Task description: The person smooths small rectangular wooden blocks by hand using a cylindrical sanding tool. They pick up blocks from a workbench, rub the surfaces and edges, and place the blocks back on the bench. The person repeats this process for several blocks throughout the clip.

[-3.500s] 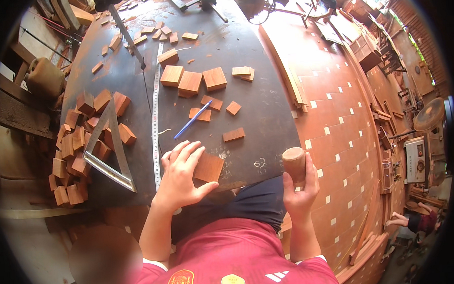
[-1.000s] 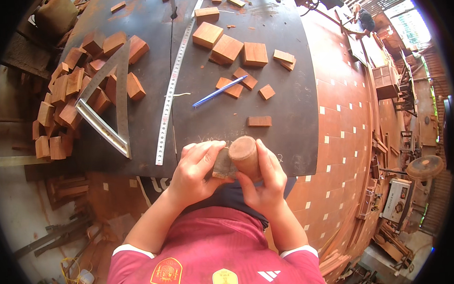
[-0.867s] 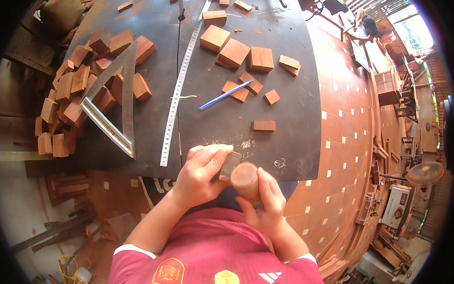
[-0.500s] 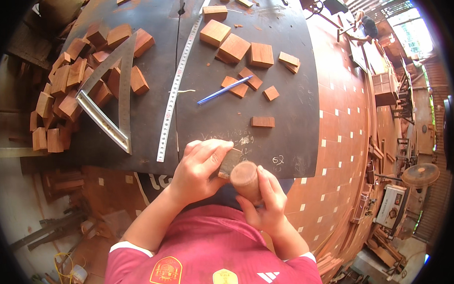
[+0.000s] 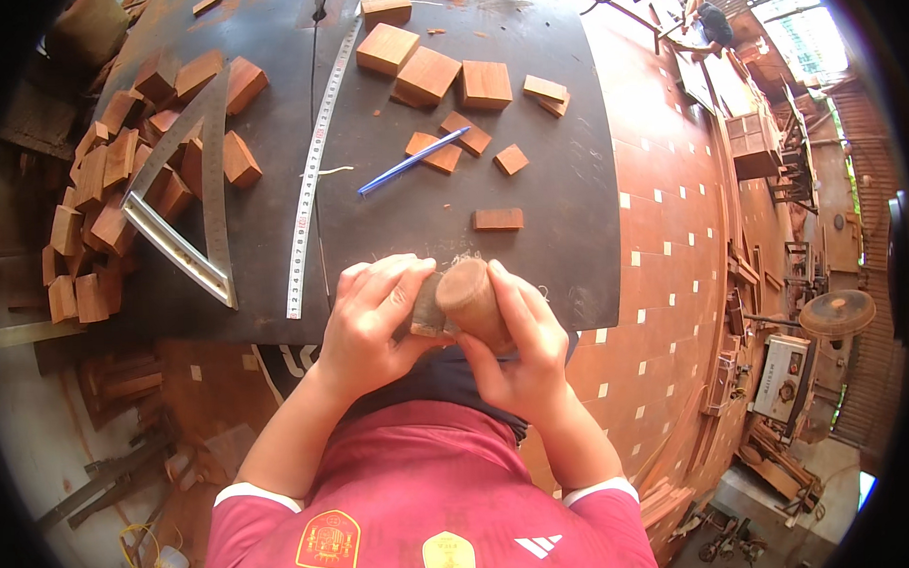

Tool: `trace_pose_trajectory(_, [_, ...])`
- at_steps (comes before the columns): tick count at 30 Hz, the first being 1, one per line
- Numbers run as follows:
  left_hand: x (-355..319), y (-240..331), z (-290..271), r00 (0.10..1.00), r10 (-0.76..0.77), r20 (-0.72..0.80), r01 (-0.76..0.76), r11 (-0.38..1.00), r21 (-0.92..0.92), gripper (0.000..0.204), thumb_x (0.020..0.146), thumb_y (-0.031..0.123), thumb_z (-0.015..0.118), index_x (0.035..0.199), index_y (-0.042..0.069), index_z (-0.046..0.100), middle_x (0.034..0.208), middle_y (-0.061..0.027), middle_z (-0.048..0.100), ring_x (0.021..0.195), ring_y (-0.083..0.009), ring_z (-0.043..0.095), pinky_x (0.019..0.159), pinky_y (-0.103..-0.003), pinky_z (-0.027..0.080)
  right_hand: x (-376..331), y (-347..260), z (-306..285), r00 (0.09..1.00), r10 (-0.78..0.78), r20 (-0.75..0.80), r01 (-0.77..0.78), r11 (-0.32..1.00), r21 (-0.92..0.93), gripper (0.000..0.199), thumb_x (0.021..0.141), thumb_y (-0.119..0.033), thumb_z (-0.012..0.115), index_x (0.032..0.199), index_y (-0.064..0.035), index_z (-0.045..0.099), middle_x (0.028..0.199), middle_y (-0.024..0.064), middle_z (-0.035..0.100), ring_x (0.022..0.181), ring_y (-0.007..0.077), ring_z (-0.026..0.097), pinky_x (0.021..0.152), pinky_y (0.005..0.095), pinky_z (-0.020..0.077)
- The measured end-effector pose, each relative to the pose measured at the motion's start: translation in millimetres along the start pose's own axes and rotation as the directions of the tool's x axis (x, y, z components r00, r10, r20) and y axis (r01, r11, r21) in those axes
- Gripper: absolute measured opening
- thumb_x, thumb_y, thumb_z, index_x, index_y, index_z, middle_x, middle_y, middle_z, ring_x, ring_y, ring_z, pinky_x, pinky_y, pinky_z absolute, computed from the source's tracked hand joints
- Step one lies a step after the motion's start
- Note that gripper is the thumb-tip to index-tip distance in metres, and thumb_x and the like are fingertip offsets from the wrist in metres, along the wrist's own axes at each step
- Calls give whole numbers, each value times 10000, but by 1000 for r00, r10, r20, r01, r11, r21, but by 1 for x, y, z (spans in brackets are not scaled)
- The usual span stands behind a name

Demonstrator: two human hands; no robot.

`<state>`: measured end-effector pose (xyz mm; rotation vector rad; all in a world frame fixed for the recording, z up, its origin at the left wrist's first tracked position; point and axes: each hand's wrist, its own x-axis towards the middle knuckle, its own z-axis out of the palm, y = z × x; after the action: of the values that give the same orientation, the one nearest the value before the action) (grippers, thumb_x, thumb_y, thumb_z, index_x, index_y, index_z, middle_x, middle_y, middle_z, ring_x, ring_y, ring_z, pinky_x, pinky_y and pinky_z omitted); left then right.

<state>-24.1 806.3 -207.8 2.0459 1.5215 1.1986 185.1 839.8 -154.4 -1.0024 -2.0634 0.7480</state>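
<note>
My left hand [image 5: 375, 312] is closed round a flat, grey-brown wooden block [image 5: 430, 310], with its thumb and fingers along the left side. In my right hand [image 5: 522, 347] is a round wooden cylinder [image 5: 467, 296], its circular end turned up. The cylinder overlaps the block's right edge in the picture, and the two look to be touching. Both hands are over the near edge of a dark tabletop [image 5: 392, 226], close to my body. A small reddish wooden block [image 5: 497, 219] lies on the table just beyond them.
Several wooden blocks [image 5: 91, 182] are heaped at the left, beside a metal triangular square [image 5: 216, 192]. A tape measure [image 5: 311, 179] stretches along the table. Blue pens [image 5: 410, 163] lie among more blocks [image 5: 425, 77]. Tiled floor [image 5: 664, 257] runs along the right; a person [image 5: 709, 25] is far off.
My right hand has moved forward with the cylinder, bringing it closer against the block. The whole view has shifted slightly, so the table's things appear further left and higher.
</note>
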Motion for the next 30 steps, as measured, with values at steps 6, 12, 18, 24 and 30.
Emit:
trace_pose_trajectory(6, [1,0,0,999,20,35,-20,1000,4,755,727,335,921,1370,31,668,1273,-134,715,1221,-307,677,1043,-451,435,-17,3,-13,990,-86,108,83,996,34,738,749,8,864,1434,81,600,1268,307,679,1123,445,713,949,464,590])
trace_pose_trajectory(12, [-3,-2,-2,1000,18,21,-18,1000,16,720,773,341,888,1379,26,662,1295,-138,711,1227,-305,675,1053,-448,423,-9,0,-11,985,-118,125,114,993,42,717,745,-6,860,1411,89,612,1239,313,678,1107,457,712,939,456,590])
trace_pose_trajectory(18, [0,2,-1,1000,-1,17,1,1000,19,734,789,392,884,1383,27,653,1299,-131,712,1232,-298,674,1054,-449,415,2,16,-13,988,-123,95,119,992,49,747,771,-8,860,1466,44,593,1253,277,652,1080,444,672,935,480,570])
trace_pose_trajectory(24, [-3,-3,2,999,14,38,-16,999,37,734,794,416,887,1380,37,658,1292,-128,714,1221,-291,676,1045,-446,414,-9,3,-7,982,-154,106,149,987,54,740,764,1,861,1458,39,607,1254,282,645,1072,447,673,947,463,570])
trace_pose_trajectory(30, [0,4,-1,1000,-21,19,21,1000,-2,717,769,328,892,1385,44,659,1293,-117,713,1233,-285,672,1053,-443,416,8,20,-8,998,-65,21,66,998,-20,737,774,2,868,1461,31,603,1240,270,655,1065,446,680,934,453,576])
